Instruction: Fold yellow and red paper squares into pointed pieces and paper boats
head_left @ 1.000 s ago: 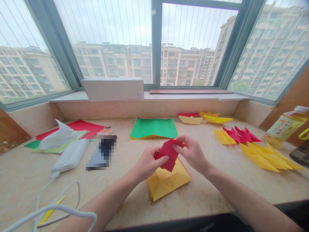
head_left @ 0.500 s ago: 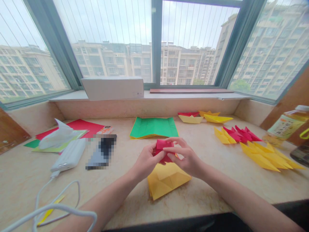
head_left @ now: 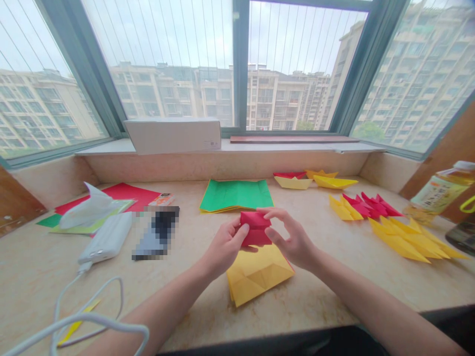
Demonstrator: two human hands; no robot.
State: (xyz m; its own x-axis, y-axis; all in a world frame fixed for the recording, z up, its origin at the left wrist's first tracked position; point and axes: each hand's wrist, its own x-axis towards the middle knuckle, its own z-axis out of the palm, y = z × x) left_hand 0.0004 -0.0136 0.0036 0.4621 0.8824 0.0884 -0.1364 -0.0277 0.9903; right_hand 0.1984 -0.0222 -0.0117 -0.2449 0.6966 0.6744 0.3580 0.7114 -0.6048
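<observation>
A piece of folded red paper, roughly square with a crease across its middle, is held up in front of me. My left hand grips its left side, thumb on the near face and fingers behind. At its right edge is my right hand, curled with thumb and forefinger parted, the fingertips touching the paper's upper right corner and right side. Beneath both hands a folded yellow paper lies on the stone counter. Just beyond sits a stack of green and yellow paper.
Right of centre stand folded paper boats, with yellow folded pieces and red ones closer. A bottle is at far right. On the left lie a phone, a white power bank and its cable.
My right fingers have spread and drawn back from the front of the red paper, uncovering its face. My left hand still holds it in nearly the same place.
</observation>
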